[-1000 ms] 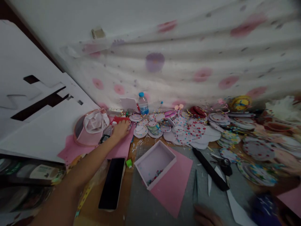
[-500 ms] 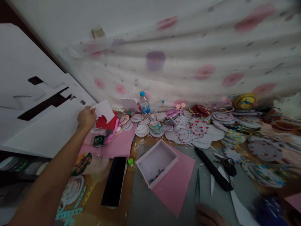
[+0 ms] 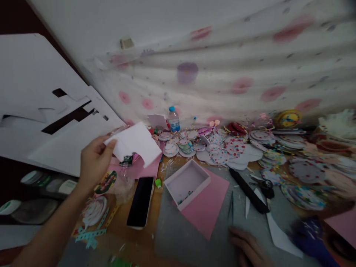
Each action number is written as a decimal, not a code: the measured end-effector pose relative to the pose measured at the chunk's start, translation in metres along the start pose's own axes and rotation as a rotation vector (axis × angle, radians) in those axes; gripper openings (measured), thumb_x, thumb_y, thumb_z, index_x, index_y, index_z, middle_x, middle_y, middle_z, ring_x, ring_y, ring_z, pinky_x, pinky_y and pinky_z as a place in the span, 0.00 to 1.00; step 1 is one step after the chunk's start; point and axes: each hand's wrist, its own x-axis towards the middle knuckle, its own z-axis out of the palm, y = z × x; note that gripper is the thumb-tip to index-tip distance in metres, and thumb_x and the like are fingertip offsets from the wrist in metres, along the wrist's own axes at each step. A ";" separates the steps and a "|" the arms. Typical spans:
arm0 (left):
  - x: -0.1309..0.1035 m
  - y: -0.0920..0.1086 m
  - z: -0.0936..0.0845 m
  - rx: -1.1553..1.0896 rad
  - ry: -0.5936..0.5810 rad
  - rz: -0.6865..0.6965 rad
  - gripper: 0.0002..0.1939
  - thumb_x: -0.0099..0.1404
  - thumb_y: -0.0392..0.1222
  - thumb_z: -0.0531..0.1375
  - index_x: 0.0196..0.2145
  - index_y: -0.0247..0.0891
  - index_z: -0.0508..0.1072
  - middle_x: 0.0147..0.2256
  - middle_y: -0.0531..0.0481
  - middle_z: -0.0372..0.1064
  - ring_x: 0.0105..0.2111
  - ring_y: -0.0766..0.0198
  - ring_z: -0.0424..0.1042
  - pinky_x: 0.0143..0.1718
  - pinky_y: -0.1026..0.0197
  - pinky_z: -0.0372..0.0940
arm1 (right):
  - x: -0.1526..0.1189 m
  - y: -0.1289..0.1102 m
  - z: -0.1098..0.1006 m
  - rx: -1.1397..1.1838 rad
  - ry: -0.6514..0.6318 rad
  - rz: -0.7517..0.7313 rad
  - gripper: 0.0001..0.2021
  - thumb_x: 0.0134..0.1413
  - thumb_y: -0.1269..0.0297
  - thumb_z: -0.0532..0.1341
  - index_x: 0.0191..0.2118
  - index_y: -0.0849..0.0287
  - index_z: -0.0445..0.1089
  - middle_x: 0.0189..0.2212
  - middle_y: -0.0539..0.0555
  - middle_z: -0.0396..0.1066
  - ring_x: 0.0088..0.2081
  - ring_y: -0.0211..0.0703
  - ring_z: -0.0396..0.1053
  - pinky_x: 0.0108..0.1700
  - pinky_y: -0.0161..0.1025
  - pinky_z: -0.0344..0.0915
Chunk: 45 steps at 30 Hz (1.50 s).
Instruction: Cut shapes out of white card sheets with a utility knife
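Note:
My left hand (image 3: 97,157) is closed on a piece of white card (image 3: 136,142), thumb on top. The card has a curved notch cut into its lower edge and is held up above the left side of the table. Low in the view, my right hand (image 3: 246,246) lies over the grey cutting mat (image 3: 191,237), partly cut off and slightly blurred. Its fingers are stretched out with nothing visible in them, close to the lower end of a pair of tweezers (image 3: 231,209). A white open box (image 3: 194,189) with a few coloured beads rests on a pink sheet (image 3: 214,211).
A phone (image 3: 141,202) lies left of the mat. A black bar (image 3: 249,191) and scissors (image 3: 265,187) lie right of the box. Decorated paper discs (image 3: 217,146) pile along the back by a water bottle (image 3: 174,120). Large white boards (image 3: 69,155) stand at left.
My left hand has brought the white card nearer and to the right, away from the red piece behind it. My right hand shows slightly more; the view has shifted a little.

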 end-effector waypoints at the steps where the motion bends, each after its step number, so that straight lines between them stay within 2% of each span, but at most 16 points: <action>1: -0.020 0.007 0.001 -0.042 -0.023 -0.013 0.22 0.61 0.59 0.54 0.40 0.39 0.75 0.27 0.53 0.73 0.25 0.63 0.70 0.25 0.63 0.68 | 0.001 -0.004 -0.001 0.016 0.015 0.026 0.13 0.53 0.72 0.56 0.44 0.55 0.72 0.44 0.57 0.76 0.44 0.46 0.75 0.43 0.37 0.73; 3: -0.059 0.019 0.007 -0.242 -0.154 -0.110 0.19 0.59 0.58 0.58 0.39 0.42 0.75 0.30 0.53 0.74 0.27 0.62 0.72 0.25 0.63 0.68 | 0.004 -0.013 -0.003 0.055 0.028 0.105 0.12 0.56 0.71 0.56 0.44 0.55 0.72 0.45 0.58 0.75 0.46 0.47 0.74 0.44 0.40 0.73; 6: -0.112 0.031 0.026 -0.527 -0.359 -0.292 0.16 0.57 0.56 0.61 0.38 0.45 0.75 0.30 0.53 0.73 0.29 0.62 0.72 0.29 0.63 0.68 | 0.011 -0.029 -0.014 0.173 0.042 0.246 0.11 0.60 0.69 0.55 0.44 0.55 0.72 0.46 0.58 0.74 0.49 0.47 0.72 0.48 0.42 0.71; 10: -0.172 0.044 0.058 -0.677 -0.562 -0.485 0.17 0.53 0.58 0.63 0.35 0.44 0.76 0.28 0.52 0.71 0.29 0.61 0.71 0.29 0.61 0.67 | 0.027 -0.048 -0.034 0.554 0.022 0.502 0.12 0.64 0.60 0.52 0.45 0.54 0.72 0.44 0.57 0.74 0.46 0.45 0.72 0.46 0.39 0.70; 13: -0.209 0.057 0.075 -0.752 -0.658 -0.595 0.19 0.49 0.59 0.65 0.34 0.44 0.76 0.27 0.51 0.71 0.27 0.61 0.70 0.26 0.62 0.65 | 0.039 -0.060 -0.040 0.886 -0.082 0.733 0.18 0.63 0.50 0.53 0.49 0.54 0.71 0.43 0.56 0.75 0.43 0.48 0.72 0.42 0.40 0.70; 17: -0.240 0.069 0.081 -0.948 -0.743 -0.715 0.19 0.51 0.55 0.67 0.36 0.39 0.76 0.30 0.49 0.74 0.29 0.62 0.71 0.30 0.63 0.66 | 0.045 -0.077 -0.037 1.051 -0.086 0.950 0.21 0.54 0.46 0.62 0.48 0.54 0.72 0.36 0.53 0.76 0.35 0.46 0.72 0.31 0.35 0.67; 22: -0.253 0.073 0.078 -1.112 -0.738 -0.822 0.19 0.49 0.50 0.71 0.34 0.33 0.78 0.27 0.49 0.75 0.25 0.68 0.69 0.27 0.67 0.64 | 0.043 -0.095 -0.035 1.214 -0.019 1.087 0.21 0.50 0.47 0.66 0.44 0.56 0.74 0.30 0.52 0.74 0.27 0.39 0.67 0.24 0.31 0.59; 25: -0.255 0.075 0.081 -1.192 -0.717 -0.878 0.19 0.47 0.49 0.72 0.33 0.33 0.78 0.27 0.49 0.75 0.24 0.68 0.69 0.26 0.67 0.64 | 0.038 -0.097 -0.033 1.293 0.000 1.134 0.21 0.49 0.47 0.67 0.44 0.56 0.73 0.27 0.51 0.72 0.24 0.35 0.64 0.22 0.29 0.55; 29: -0.260 0.074 0.089 -1.253 -0.749 -0.917 0.19 0.47 0.49 0.72 0.33 0.32 0.78 0.25 0.49 0.74 0.23 0.68 0.69 0.25 0.67 0.63 | 0.032 -0.094 -0.030 1.275 0.008 1.137 0.22 0.48 0.46 0.66 0.44 0.56 0.73 0.25 0.50 0.70 0.22 0.35 0.62 0.21 0.30 0.54; 34: -0.264 0.061 0.099 -1.189 -0.820 -0.854 0.18 0.49 0.50 0.71 0.31 0.33 0.77 0.25 0.51 0.74 0.23 0.68 0.68 0.25 0.67 0.63 | 0.028 -0.084 -0.033 1.137 -0.047 1.096 0.19 0.50 0.46 0.65 0.42 0.55 0.74 0.29 0.51 0.72 0.26 0.36 0.65 0.25 0.31 0.57; 38: -0.256 0.052 0.111 -1.013 -0.930 -0.749 0.19 0.51 0.52 0.69 0.33 0.33 0.78 0.29 0.47 0.76 0.28 0.62 0.73 0.29 0.63 0.67 | 0.024 -0.064 -0.035 1.028 -0.168 1.024 0.19 0.51 0.45 0.64 0.36 0.58 0.75 0.24 0.50 0.70 0.23 0.36 0.63 0.23 0.31 0.56; 41: -0.244 0.046 0.123 -0.963 -0.840 -0.728 0.22 0.53 0.55 0.67 0.39 0.34 0.77 0.40 0.42 0.76 0.41 0.55 0.75 0.41 0.57 0.69 | 0.019 -0.050 -0.036 1.005 -0.155 1.056 0.20 0.51 0.44 0.63 0.37 0.58 0.74 0.24 0.49 0.69 0.23 0.36 0.64 0.23 0.32 0.57; 43: -0.235 0.040 0.128 -0.953 -0.743 -0.718 0.25 0.54 0.56 0.66 0.44 0.36 0.75 0.48 0.40 0.72 0.49 0.53 0.72 0.49 0.54 0.67 | 0.019 -0.045 -0.037 1.007 -0.090 1.119 0.21 0.49 0.43 0.64 0.39 0.57 0.73 0.26 0.50 0.71 0.24 0.38 0.65 0.24 0.33 0.59; 45: -0.227 0.036 0.130 -0.940 -0.657 -0.712 0.27 0.55 0.56 0.65 0.47 0.36 0.73 0.53 0.40 0.69 0.52 0.53 0.69 0.54 0.53 0.63 | 0.022 -0.044 -0.038 1.027 -0.019 1.163 0.22 0.48 0.43 0.65 0.40 0.57 0.74 0.30 0.52 0.74 0.28 0.42 0.69 0.28 0.35 0.64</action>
